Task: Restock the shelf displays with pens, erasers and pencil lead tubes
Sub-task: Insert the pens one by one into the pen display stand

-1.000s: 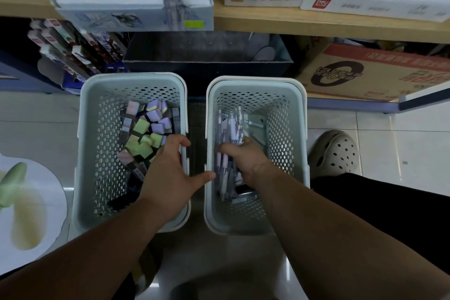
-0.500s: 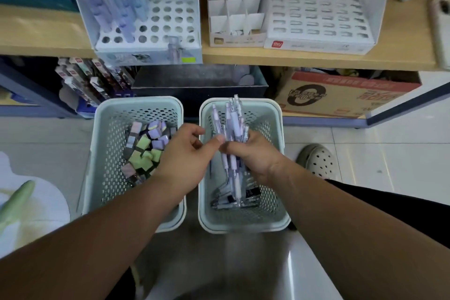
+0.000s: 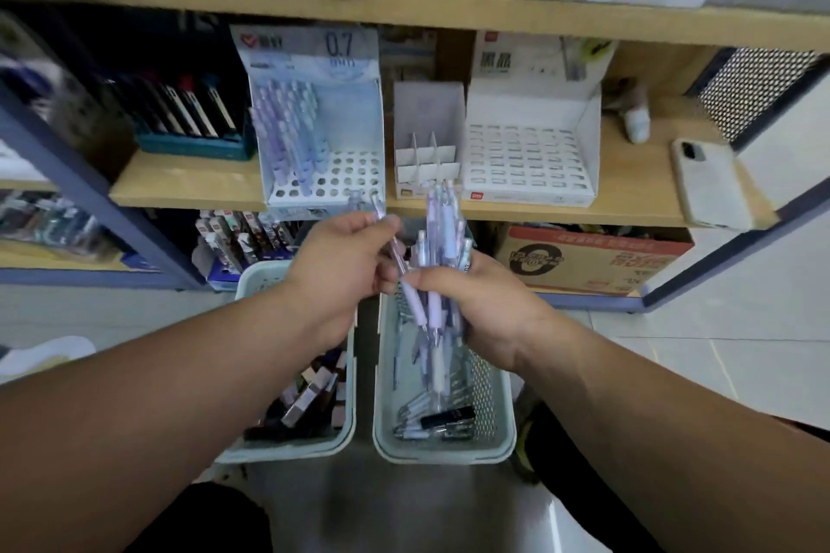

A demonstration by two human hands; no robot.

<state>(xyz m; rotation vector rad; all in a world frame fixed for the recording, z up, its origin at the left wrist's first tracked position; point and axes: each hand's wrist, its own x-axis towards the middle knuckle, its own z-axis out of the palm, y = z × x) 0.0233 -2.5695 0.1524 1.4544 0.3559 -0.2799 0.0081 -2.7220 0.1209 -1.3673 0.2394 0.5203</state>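
Pens stand bunched at frame centre, right hand curled round them; left hand pinches one pen.

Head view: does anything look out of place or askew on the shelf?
A phone lies flat at the right end of the shelf, apart from and right of the empty slotted display. It looks like a personal item rather than stock.

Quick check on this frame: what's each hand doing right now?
Left hand: closed, pinching a single lilac plastic pen.
Right hand: closed around a bunch of lilac and white plastic pens.
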